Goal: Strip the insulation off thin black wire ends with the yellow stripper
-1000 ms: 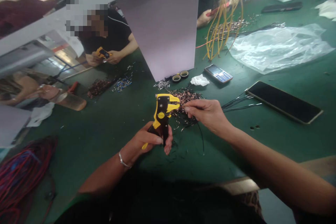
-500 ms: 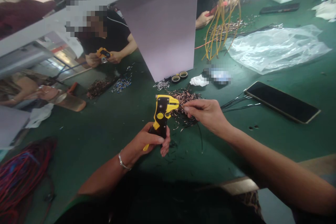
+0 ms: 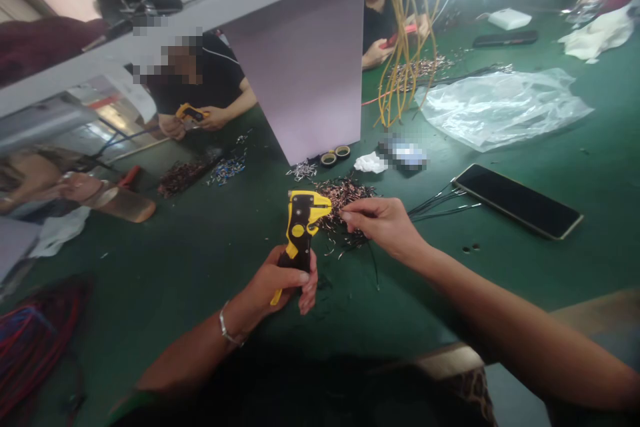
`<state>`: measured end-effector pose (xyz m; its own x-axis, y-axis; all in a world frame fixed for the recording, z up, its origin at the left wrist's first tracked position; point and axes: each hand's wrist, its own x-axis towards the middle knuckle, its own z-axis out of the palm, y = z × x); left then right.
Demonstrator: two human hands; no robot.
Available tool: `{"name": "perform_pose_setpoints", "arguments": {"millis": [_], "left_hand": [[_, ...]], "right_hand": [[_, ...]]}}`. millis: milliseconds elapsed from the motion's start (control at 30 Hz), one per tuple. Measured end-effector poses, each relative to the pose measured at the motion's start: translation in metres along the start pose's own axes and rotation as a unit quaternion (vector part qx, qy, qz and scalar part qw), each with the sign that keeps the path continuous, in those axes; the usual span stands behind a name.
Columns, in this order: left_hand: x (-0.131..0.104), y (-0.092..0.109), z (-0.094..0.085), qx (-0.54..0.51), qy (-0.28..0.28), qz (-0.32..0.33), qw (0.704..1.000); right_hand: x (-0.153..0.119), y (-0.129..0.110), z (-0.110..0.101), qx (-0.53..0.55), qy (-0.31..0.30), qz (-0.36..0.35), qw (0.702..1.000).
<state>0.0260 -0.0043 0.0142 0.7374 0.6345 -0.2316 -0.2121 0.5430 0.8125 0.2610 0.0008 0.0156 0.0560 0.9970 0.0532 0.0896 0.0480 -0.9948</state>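
My left hand [image 3: 293, 278] is wrapped round the grip of a yellow and black wire stripper [image 3: 301, 230], held upright with its jaws pointing right. Just right of those jaws, my right hand [image 3: 383, 221] pinches a thin black wire [image 3: 375, 268], whose tail hangs down below the fingers. The wire's tip is too small to make out, and a slight gap shows between fingertips and jaws. Behind the tool and the right hand lies a heap of short copper-ended offcuts [image 3: 345, 193]. Several black wires [image 3: 435, 205] with bare ends lie right of my right hand.
A phone [image 3: 517, 200] lies at the right, below a clear plastic bag [image 3: 505, 107]. Two tape rolls [image 3: 335, 155] and white tissue [image 3: 371, 163] sit by the upright panel [image 3: 305, 67]. Co-workers handle tools across the table. Red cable [image 3: 37, 353] is coiled at lower left.
The view has shifted slightly, so the table things appear further left and mostly lower. My right fingertips sit slightly further from the stripper's jaws. Both grips are kept.
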Motion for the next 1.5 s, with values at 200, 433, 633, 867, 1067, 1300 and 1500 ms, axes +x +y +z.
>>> {"name": "perform_pose_setpoints", "arguments": {"millis": [200,433,633,867,1067,1300,1500], "left_hand": [[-0.001,-0.001,0.005,0.005,-0.003,0.004,1.000],[0.001,0.000,0.006,0.027,0.021,0.023,0.999],[0.002,-0.002,0.006,0.049,0.043,0.035,0.997],[0.001,-0.016,0.008,0.154,0.077,0.064,0.983],[0.004,-0.020,0.016,0.207,0.115,0.063,0.969],[0.006,-0.024,0.019,0.243,0.093,0.055,0.964],[0.006,-0.030,0.017,0.236,0.105,0.047,0.965]], "right_hand": [[0.000,0.002,0.001,0.011,-0.022,0.008,1.000],[-0.004,0.000,-0.001,-0.148,0.085,-0.067,0.983],[-0.030,-0.020,0.014,-0.229,0.052,-0.144,0.961],[-0.042,-0.020,0.047,-0.098,-0.122,0.102,0.982],[-0.045,-0.017,0.057,-0.020,-0.134,0.139,0.981],[-0.043,-0.024,0.058,-0.066,-0.142,0.155,0.975],[-0.043,-0.021,0.061,-0.065,-0.127,0.149,0.978]]}}
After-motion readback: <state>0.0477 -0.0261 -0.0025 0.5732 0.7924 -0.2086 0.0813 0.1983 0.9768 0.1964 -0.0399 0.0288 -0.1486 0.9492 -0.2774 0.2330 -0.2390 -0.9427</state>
